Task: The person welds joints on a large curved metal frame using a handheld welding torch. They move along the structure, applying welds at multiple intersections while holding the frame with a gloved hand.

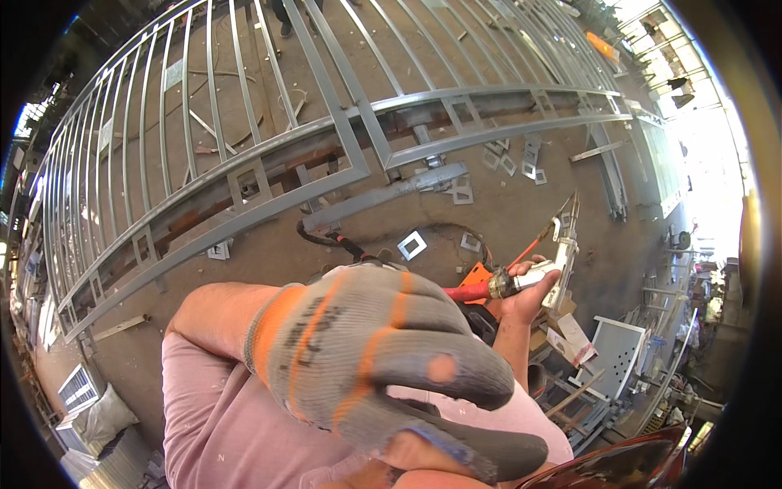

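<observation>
My left hand [371, 346] is close up in a grey and orange knit work glove with dark-coated fingers. Its fingers are stretched toward the right and apart, with nothing seen between them. One glove edge is frayed, showing skin. Beyond its fingertips, at the lower right, is a dark reddish lens [627, 460]. My bare right hand [521, 297] is farther out, its fingers wrapped round a tool [564, 257] with a silver, narrow-ended metal head. A red handle-like part [471, 291] runs from it toward my left glove, which hides the rest.
A large metal gate frame [269, 155] with many bars spans the far side. Square metal plates [412, 244] lie scattered on the brown floor. Metal parts and boxes [570, 338] crowd the right; a sack [106, 417] sits at left. Another person's feet [286, 28] show at the top.
</observation>
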